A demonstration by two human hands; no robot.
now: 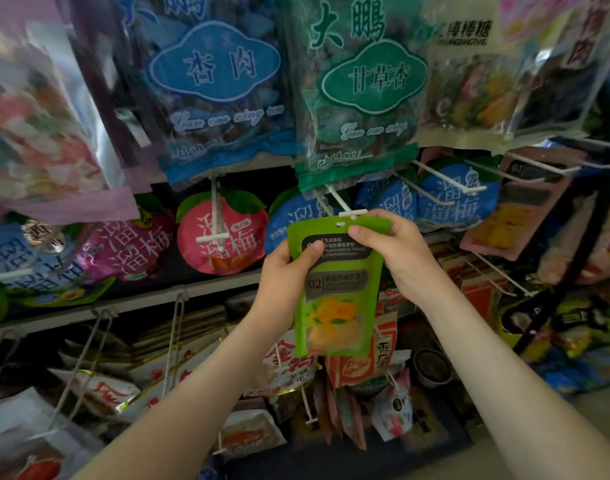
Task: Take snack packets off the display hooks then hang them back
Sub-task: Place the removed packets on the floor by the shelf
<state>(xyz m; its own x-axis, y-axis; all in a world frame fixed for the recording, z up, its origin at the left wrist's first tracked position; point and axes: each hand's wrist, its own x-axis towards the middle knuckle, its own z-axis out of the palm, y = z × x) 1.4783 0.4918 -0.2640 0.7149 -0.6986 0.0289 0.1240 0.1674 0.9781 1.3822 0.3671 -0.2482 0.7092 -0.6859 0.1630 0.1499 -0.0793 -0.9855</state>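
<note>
Crowded shop racks behind; both hands, left hand (289,268) and right hand (397,251), pinch the green packet (334,296) just under the white hook (353,213). Keep its hole level with the tip.

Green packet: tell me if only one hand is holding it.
No: the left hand and the right hand both grip the green packet near its top.

- The person's left hand (286,268) is showing bare fingers and a short, plain thumbnail.
- The right hand (397,254) is showing bare fingers and a short, plain nail too.
- The slender left forearm (192,393) and right forearm (504,368) are showing uncovered from wrist to the near edge.
</note>
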